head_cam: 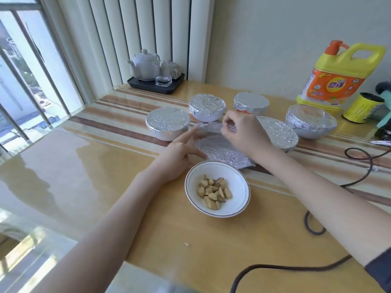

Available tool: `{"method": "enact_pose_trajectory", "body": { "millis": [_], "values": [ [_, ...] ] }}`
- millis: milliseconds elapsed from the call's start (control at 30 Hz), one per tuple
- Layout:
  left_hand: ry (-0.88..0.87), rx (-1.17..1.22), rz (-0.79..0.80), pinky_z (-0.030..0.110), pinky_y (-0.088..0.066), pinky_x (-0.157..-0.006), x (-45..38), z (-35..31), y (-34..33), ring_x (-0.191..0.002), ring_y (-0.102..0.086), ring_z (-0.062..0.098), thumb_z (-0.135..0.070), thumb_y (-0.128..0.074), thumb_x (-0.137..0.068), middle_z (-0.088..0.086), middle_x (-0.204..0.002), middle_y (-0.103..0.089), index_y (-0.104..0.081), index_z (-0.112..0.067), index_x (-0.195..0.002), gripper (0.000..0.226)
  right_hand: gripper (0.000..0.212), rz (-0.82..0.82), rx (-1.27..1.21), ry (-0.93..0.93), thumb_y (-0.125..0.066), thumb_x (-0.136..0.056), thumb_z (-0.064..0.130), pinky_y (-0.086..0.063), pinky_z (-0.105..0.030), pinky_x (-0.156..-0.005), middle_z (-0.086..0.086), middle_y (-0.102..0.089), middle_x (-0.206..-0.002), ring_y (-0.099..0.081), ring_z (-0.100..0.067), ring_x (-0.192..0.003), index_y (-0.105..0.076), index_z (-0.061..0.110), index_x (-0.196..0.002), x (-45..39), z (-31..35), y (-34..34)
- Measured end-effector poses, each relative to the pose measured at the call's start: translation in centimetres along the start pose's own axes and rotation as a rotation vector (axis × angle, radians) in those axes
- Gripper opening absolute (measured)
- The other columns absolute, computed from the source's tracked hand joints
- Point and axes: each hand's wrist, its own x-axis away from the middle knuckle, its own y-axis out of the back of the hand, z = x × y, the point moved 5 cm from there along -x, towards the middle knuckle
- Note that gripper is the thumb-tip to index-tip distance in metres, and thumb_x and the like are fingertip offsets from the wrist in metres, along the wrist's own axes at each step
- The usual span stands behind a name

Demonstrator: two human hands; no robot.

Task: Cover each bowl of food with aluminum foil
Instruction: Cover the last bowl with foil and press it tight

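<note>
Right hand (243, 132) pinches the foil roll's (208, 127) end; left hand (179, 153) rests spread on the foil sheet (224, 154) just below that pinch; uncovered bowl (218, 189) sits nearer me than both. I'd say tear slowly along the roll, keeping the sheet flat; five foil-covered bowls (167, 123) ring the grip.

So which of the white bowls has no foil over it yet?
The white bowl with the thin dark rim line, nearest the camera: its chopped food pieces are exposed. The five behind it are foil-capped.
</note>
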Motion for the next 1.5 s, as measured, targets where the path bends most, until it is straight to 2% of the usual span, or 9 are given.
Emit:
{"method": "enact_pose_trajectory", "body": {
  "millis": [167, 367, 500, 600, 867, 900, 1000, 1300, 1500],
  "values": [
    [0.031, 0.077, -0.116, -0.005, -0.032, -0.088, 0.0, -0.6, 0.6, -0.120, -0.043, -0.003, 0.024, -0.043, -0.072, 0.009, -0.155, -0.021, -0.075, -0.004, -0.104, 0.054, 0.011, -0.064, -0.260, -0.107, -0.047, -0.097, 0.011, -0.029, -0.032, -0.055, -0.007, -0.049, -0.062, -0.038, -0.013, -0.052, -0.049, 0.009, -0.087, -0.8, -0.3, 0.6],
    [0.239, 0.391, -0.393, 0.031, -0.056, -0.077, 0.9, -0.3, 1.9, -0.080, -0.073, 0.009, 0.001, -0.057, -0.090, 0.000, -0.104, -0.071, -0.069, -0.008, -0.104, 0.021, 0.012, -0.390, -0.553, -0.279, -0.042, -0.102, 0.018, -0.029, -0.020, -0.048, 0.007, -0.042, -0.061, -0.038, -0.002, -0.048, -0.047, 0.017, -0.092, -0.6, -1.1, 3.5],
    [0.354, 0.918, -0.237, 0.043, -0.060, -0.075, 0.4, -0.5, 1.3, -0.073, -0.069, 0.021, -0.037, -0.076, -0.075, 0.007, -0.087, -0.064, -0.058, -0.010, -0.107, 0.046, 0.017, -0.337, -0.832, -0.485, -0.043, -0.103, 0.019, -0.041, -0.028, -0.059, -0.001, -0.053, -0.074, -0.050, -0.014, -0.063, -0.052, 0.022, -0.089, 0.6, -1.3, 2.0],
    [0.406, 1.151, -0.221, 0.030, -0.061, -0.065, 0.4, -0.7, 1.1, -0.064, -0.065, 0.014, -0.024, -0.077, -0.079, 0.005, -0.075, -0.066, -0.065, -0.008, -0.087, 0.021, 0.013, -0.324, -0.817, -0.556, -0.042, -0.103, 0.018, -0.041, -0.018, -0.051, 0.002, -0.053, -0.075, -0.050, 0.000, -0.053, -0.054, 0.014, -0.099, 2.1, -1.3, 1.1],
    [0.451, 0.844, -0.292, 0.016, -0.049, -0.046, 2.7, -3.5, 3.0, -0.043, -0.057, 0.001, -0.001, -0.067, -0.087, -0.008, -0.045, -0.059, -0.064, -0.018, -0.059, 0.033, 0.031, -0.237, -0.779, -0.610, -0.053, -0.096, 0.041, -0.048, -0.032, -0.080, -0.013, -0.054, -0.067, -0.049, -0.019, -0.058, -0.058, 0.014, -0.081, 5.9, 0.9, 2.5],
    [0.460, 0.844, -0.298, 0.018, -0.051, -0.048, 3.3, -3.9, 3.1, -0.047, -0.061, 0.004, -0.002, -0.067, -0.088, -0.006, -0.051, -0.063, -0.067, -0.016, -0.066, 0.027, 0.031, -0.240, -0.752, -0.573, -0.056, -0.095, 0.038, -0.020, -0.019, -0.062, -0.015, -0.052, -0.064, -0.046, -0.018, -0.052, -0.058, 0.010, -0.083, 6.4, 1.4, 2.9],
    [0.525, 0.769, -0.331, 0.023, -0.053, -0.049, 5.4, -4.7, 3.3, -0.055, -0.067, 0.011, -0.008, -0.071, -0.086, 0.003, -0.069, -0.072, -0.068, -0.009, -0.092, 0.007, 0.029, -0.249, -0.617, -0.512, -0.060, -0.093, 0.036, -0.024, -0.026, -0.043, -0.016, -0.045, -0.051, -0.035, -0.016, -0.039, -0.053, 0.009, -0.083, 8.2, 2.0, 3.3],
    [0.524, 0.300, -0.363, 0.020, -0.041, -0.038, 10.2, -6.9, 2.5, -0.037, -0.055, 0.009, -0.015, -0.072, -0.084, 0.001, -0.065, -0.065, -0.051, -0.024, -0.092, 0.024, 0.022, -0.103, -0.119, -0.542, -0.052, -0.094, 0.045, -0.042, -0.029, -0.053, 0.003, -0.065, -0.074, -0.061, -0.021, -0.073, -0.049, 0.029, -0.109, 13.4, 2.5, 1.3],
    [0.627, 0.330, -0.309, 0.019, -0.042, -0.037, 10.6, -6.4, 1.7, -0.036, -0.054, 0.006, -0.022, -0.071, -0.087, 0.007, -0.071, -0.064, -0.047, -0.018, -0.107, 0.032, 0.016, -0.138, -0.291, -0.548, -0.057, -0.095, 0.030, -0.048, -0.035, -0.058, 0.001, -0.066, -0.078, -0.063, -0.022, -0.074, -0.053, 0.026, -0.110, 13.2, 2.2, 1.0]
  ]
}}
